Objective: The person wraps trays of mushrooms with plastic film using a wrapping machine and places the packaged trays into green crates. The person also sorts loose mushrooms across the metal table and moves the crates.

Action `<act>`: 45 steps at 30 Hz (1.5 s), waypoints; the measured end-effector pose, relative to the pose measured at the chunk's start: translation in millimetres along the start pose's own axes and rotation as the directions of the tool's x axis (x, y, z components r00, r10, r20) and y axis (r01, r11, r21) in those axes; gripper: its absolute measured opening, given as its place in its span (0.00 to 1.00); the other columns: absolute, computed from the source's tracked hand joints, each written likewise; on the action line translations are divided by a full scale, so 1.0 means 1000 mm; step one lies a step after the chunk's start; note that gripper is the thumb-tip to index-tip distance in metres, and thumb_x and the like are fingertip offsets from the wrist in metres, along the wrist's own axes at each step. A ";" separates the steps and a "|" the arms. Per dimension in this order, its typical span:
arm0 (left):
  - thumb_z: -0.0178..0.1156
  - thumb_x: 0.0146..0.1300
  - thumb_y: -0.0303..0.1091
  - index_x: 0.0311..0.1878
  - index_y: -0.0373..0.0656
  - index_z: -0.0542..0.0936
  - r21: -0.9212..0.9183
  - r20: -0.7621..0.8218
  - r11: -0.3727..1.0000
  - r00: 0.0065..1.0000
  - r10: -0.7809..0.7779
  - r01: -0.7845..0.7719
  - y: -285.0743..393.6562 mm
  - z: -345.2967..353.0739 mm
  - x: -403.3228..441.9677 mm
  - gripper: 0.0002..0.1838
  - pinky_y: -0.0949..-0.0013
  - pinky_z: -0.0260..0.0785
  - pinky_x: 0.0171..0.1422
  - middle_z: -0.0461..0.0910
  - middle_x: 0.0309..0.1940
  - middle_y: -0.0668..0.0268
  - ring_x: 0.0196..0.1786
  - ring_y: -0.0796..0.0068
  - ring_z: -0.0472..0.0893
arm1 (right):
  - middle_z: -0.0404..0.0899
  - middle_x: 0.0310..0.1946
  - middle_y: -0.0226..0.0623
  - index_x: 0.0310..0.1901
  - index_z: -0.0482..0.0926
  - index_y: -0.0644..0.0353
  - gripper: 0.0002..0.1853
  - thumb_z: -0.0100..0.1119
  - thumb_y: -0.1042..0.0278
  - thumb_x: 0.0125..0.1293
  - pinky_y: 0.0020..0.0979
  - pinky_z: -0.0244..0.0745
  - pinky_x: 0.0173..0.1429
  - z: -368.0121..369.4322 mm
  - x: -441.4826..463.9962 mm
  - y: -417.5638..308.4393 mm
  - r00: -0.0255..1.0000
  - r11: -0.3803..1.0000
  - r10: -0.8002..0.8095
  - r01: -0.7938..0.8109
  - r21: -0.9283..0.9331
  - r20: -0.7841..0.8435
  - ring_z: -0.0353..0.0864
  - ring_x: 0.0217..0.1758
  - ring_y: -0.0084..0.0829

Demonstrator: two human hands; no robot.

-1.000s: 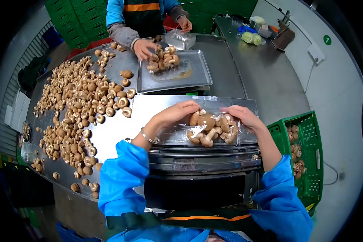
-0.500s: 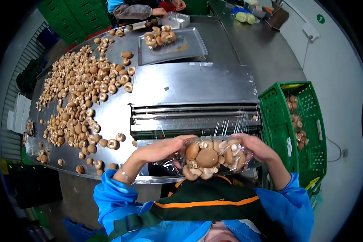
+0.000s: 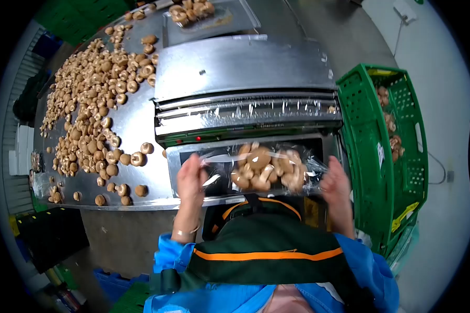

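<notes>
A pack of brown mushrooms (image 3: pixel 259 158) under clear cling film (image 3: pixel 219 159) is in front of me, over the dark plate (image 3: pixel 222 183) of the wrapping machine (image 3: pixel 245 68). On its left side, my left hand (image 3: pixel 191 180) is closed at the end of the film, which stretches from the fingers to the mushrooms. Opposite it, my right hand (image 3: pixel 335 182) pinches the film's other end, slightly blurred. Both hands are apart from the mushrooms themselves. Any tray under the mushrooms is hidden.
Loose mushrooms (image 3: pixel 96 104) cover the left of the steel table (image 3: pixel 141 180). At the back, a metal tray (image 3: pixel 230 23) bears more mushrooms. A green crate (image 3: pixel 363 151) with packed mushrooms stands close on my right. Metal rollers (image 3: pixel 245 107) cross the machine just beyond the pack.
My hands have moved outward from the pack's sides, drawing the film ends out left and right. The film no longer stretches up to the rollers. My view has tilted down.
</notes>
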State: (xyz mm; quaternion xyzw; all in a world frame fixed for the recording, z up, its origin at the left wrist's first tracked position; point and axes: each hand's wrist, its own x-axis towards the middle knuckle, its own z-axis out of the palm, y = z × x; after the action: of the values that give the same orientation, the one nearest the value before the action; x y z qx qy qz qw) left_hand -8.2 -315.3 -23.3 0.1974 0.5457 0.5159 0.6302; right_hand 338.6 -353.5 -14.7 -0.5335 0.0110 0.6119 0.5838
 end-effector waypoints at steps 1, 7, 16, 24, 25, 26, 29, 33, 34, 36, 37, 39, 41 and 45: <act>0.48 0.67 0.40 0.27 0.39 0.73 -0.075 -0.030 0.994 0.996 -0.083 0.081 -0.004 -0.021 -0.017 0.17 0.80 0.44 0.15 0.62 0.12 0.74 0.11 0.87 0.54 | 0.53 0.12 0.19 0.47 0.66 0.52 0.09 0.47 0.66 0.67 0.17 0.43 0.10 -0.018 -0.017 -0.007 0.998 0.997 0.043 -0.045 0.063 0.040 0.49 0.08 0.12; 0.49 0.63 0.31 0.38 0.38 0.75 0.051 -0.154 0.814 0.810 -0.567 0.579 -0.099 -0.055 -0.061 0.08 0.80 0.65 0.20 0.74 0.23 0.68 0.23 0.82 0.74 | 0.70 0.24 0.28 0.47 0.69 0.54 0.11 0.48 0.64 0.63 0.23 0.64 0.21 -0.068 -0.017 0.137 0.956 0.869 0.147 -0.248 -0.428 -0.254 0.69 0.25 0.23; 0.46 0.65 0.32 0.47 0.36 0.71 -0.076 0.733 0.725 0.531 -0.425 0.685 -0.047 0.071 -0.050 0.12 0.76 0.67 0.43 0.72 0.45 0.62 0.42 0.74 0.73 | 0.72 0.32 0.33 0.48 0.70 0.56 0.18 0.47 0.54 0.62 0.28 0.69 0.24 -0.005 -0.045 0.053 0.713 0.884 0.466 -0.387 -0.261 0.524 0.72 0.29 0.29; 0.54 0.59 0.26 0.46 0.38 0.70 0.128 0.974 0.957 0.213 -0.072 -0.261 0.005 0.243 -0.059 0.11 0.73 0.63 0.50 0.69 0.50 0.60 0.48 0.73 0.69 | 0.74 0.39 0.37 0.49 0.70 0.57 0.25 0.46 0.44 0.61 0.33 0.73 0.27 -0.063 -0.103 -0.156 0.718 0.776 -0.617 0.488 0.398 0.322 0.75 0.32 0.34; 0.56 0.57 0.24 0.45 0.38 0.70 0.108 0.983 0.908 0.181 -0.036 -0.406 0.001 0.243 -0.050 0.12 0.73 0.63 0.49 0.70 0.49 0.59 0.46 0.73 0.70 | 0.74 0.40 0.37 0.49 0.70 0.58 0.26 0.46 0.43 0.61 0.34 0.73 0.27 -0.085 -0.102 -0.185 0.733 0.748 -0.645 0.551 0.370 0.214 0.75 0.32 0.35; 0.57 0.56 0.24 0.44 0.38 0.71 0.165 0.968 0.857 0.248 -0.044 -0.488 -0.002 0.239 -0.043 0.12 0.72 0.65 0.48 0.71 0.47 0.59 0.43 0.71 0.71 | 0.74 0.41 0.38 0.49 0.70 0.58 0.27 0.46 0.42 0.61 0.35 0.74 0.28 -0.113 -0.095 -0.214 0.777 0.763 -0.621 0.570 0.305 0.101 0.76 0.33 0.35; 0.55 0.54 0.19 0.36 0.37 0.75 0.370 0.831 0.669 0.552 0.073 -0.645 -0.027 0.207 -0.022 0.06 0.69 0.66 0.49 0.76 0.39 0.57 0.44 0.64 0.76 | 0.75 0.43 0.39 0.50 0.70 0.58 0.25 0.44 0.44 0.64 0.38 0.75 0.27 -0.243 -0.053 -0.274 0.914 0.949 -0.264 0.304 0.089 -0.307 0.77 0.37 0.39; 0.49 0.50 0.15 0.31 0.36 0.74 0.650 0.594 0.396 0.759 0.268 -0.649 -0.036 0.135 -0.014 0.07 0.68 0.66 0.47 0.76 0.35 0.56 0.40 0.63 0.76 | 0.74 0.45 0.39 0.50 0.70 0.59 0.20 0.45 0.51 0.66 0.41 0.77 0.37 -0.413 0.048 -0.264 0.636 0.914 -0.388 0.358 -0.191 -0.667 0.77 0.42 0.40; 0.49 0.49 0.15 0.31 0.36 0.74 0.704 0.553 0.316 0.770 0.318 -0.636 -0.041 0.108 -0.012 0.08 0.68 0.66 0.46 0.75 0.35 0.56 0.39 0.62 0.75 | 0.74 0.44 0.39 0.49 0.70 0.60 0.20 0.45 0.52 0.67 0.40 0.77 0.37 -0.440 0.076 -0.259 0.648 0.918 -0.365 0.370 -0.143 -0.668 0.77 0.41 0.39; 0.48 0.48 0.13 0.32 0.37 0.73 0.804 0.523 0.075 0.761 0.383 -0.590 -0.043 0.075 -0.017 0.10 0.63 0.63 0.50 0.73 0.37 0.56 0.42 0.59 0.72 | 0.74 0.40 0.41 0.47 0.71 0.62 0.20 0.46 0.52 0.65 0.41 0.76 0.36 -0.465 0.136 -0.249 0.609 0.925 -0.320 0.365 -0.102 -0.725 0.76 0.39 0.38; 0.48 0.48 0.13 0.32 0.38 0.73 0.829 0.536 -0.082 0.744 0.398 -0.553 -0.043 0.060 -0.020 0.11 0.61 0.61 0.52 0.73 0.38 0.57 0.44 0.58 0.71 | 0.74 0.41 0.42 0.48 0.70 0.62 0.22 0.46 0.50 0.64 0.43 0.75 0.39 -0.467 0.138 -0.252 0.599 0.954 -0.294 0.238 -0.184 -0.745 0.76 0.40 0.39; 0.48 0.46 0.12 0.36 0.40 0.72 0.817 0.566 -0.165 0.717 0.406 -0.552 -0.048 0.030 -0.020 0.15 0.57 0.57 0.54 0.70 0.43 0.57 0.48 0.55 0.67 | 0.74 0.43 0.44 0.50 0.70 0.63 0.26 0.48 0.47 0.62 0.45 0.72 0.44 -0.430 0.137 -0.268 0.587 0.941 -0.265 -0.017 -0.339 -0.765 0.75 0.42 0.39; 0.49 0.43 0.12 0.37 0.42 0.72 0.806 0.587 -0.261 0.662 0.466 -0.531 -0.063 -0.002 -0.011 0.17 0.56 0.57 0.54 0.69 0.43 0.56 0.48 0.55 0.67 | 0.71 0.49 0.48 0.57 0.64 0.64 0.33 0.47 0.44 0.59 0.44 0.63 0.55 -0.432 0.152 -0.309 0.139 0.618 -0.622 -0.516 -0.593 -0.770 0.72 0.50 0.43; 0.57 0.35 0.25 0.42 0.47 0.73 0.798 0.597 -0.261 0.656 0.461 -0.543 -0.054 0.003 -0.007 0.23 0.57 0.56 0.51 0.71 0.44 0.62 0.46 0.58 0.68 | 0.71 0.53 0.38 0.61 0.62 0.62 0.25 0.45 0.56 0.66 0.26 0.66 0.52 -0.152 0.161 -0.366 0.490 0.423 -0.849 0.403 -0.811 -0.199 0.72 0.50 0.25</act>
State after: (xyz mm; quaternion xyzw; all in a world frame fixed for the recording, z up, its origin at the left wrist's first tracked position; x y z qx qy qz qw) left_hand 18.3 -341.6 -62.6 0.7882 0.5802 0.1982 0.0521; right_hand 741.6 -220.5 35.4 -0.8225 -0.2435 0.0859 0.5068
